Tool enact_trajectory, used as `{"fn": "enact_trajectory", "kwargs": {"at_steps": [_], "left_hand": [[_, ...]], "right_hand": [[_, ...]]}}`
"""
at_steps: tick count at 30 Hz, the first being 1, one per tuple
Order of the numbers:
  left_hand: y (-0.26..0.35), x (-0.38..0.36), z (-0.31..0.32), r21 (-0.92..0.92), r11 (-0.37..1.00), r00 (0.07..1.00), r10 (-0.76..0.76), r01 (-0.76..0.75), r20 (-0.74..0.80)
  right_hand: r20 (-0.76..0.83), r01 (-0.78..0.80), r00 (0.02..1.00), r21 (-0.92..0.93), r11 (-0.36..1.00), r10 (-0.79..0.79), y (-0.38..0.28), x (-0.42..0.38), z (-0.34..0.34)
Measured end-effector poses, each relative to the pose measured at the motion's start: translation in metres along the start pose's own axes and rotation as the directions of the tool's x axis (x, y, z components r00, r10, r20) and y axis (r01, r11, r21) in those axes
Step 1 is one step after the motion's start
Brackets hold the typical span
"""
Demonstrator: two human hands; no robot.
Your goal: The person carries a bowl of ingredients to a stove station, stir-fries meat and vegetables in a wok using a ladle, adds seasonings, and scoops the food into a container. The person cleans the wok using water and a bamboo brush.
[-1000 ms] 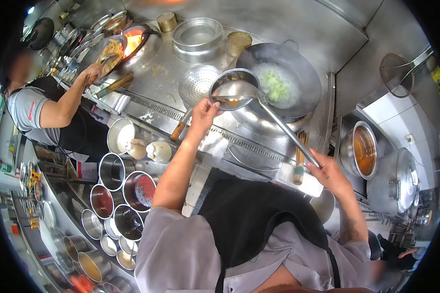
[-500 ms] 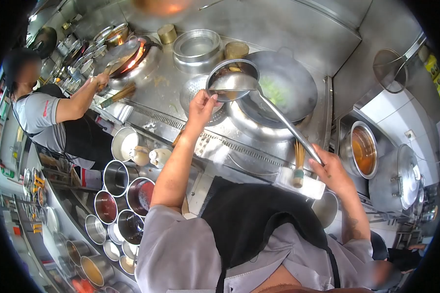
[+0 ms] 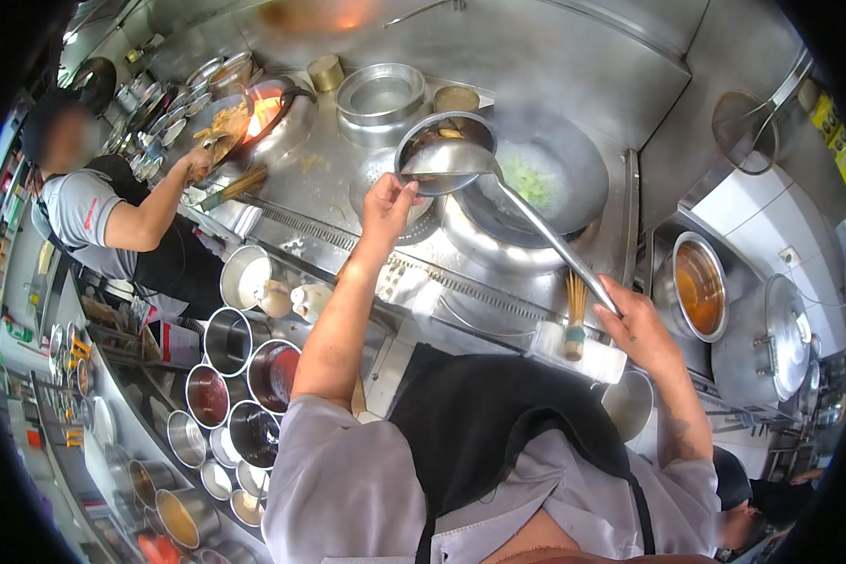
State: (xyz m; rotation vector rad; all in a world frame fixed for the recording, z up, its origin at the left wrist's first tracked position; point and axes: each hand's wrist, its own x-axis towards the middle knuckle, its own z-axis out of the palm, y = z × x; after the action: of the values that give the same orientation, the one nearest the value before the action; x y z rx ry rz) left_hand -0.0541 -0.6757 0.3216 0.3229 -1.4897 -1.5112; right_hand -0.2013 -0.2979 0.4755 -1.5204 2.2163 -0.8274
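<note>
In the head view, a cook's left hand [image 3: 388, 202] pinches the near-left rim of a pot [image 3: 411, 141], fingers closed, while the right hand [image 3: 637, 324] wraps tightly around the handle of a ladle [image 3: 555, 240], its bowl over the pot. To the right, greens [image 3: 531, 183] steam in a wok [image 3: 583, 169].

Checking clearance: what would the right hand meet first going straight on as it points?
Probably the near right rim of the wok, roughly ahead of the right hand. Depth is unclear in this one view, so the hand, which grips a ladle, might pass above it.
</note>
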Motion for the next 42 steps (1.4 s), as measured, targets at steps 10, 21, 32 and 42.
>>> {"fn": "enact_trajectory", "kwargs": {"at_steps": [10, 21, 32, 42], "left_hand": [[-0.048, -0.064, 0.022, -0.514, 0.696, 0.747, -0.648, 0.502, -0.149], [-0.016, -0.146, 0.03, -0.604, 0.669, 0.64, -0.7, 0.433, -0.317], [0.112, -0.494, -0.102, -0.241, 0.966, 0.228, -0.214, -0.097, -0.95], [0.199, -0.841, -0.058, 0.317, 0.946, -0.484, 0.249, -0.063, -0.839]], "right_hand": [[0.045, -0.024, 0.999, 0.161, 0.987, 0.017, 0.041, -0.02, 0.033], [0.169, -0.298, 0.954, 0.648, 0.701, 0.249, 0.097, -0.021, 0.053], [0.132, -0.24, 0.963, 0.819, 0.52, 0.237, 0.116, 0.078, 0.049], [0.092, -0.137, 0.99, 0.843, 0.52, 0.111, 0.077, 0.127, 0.054]]}}
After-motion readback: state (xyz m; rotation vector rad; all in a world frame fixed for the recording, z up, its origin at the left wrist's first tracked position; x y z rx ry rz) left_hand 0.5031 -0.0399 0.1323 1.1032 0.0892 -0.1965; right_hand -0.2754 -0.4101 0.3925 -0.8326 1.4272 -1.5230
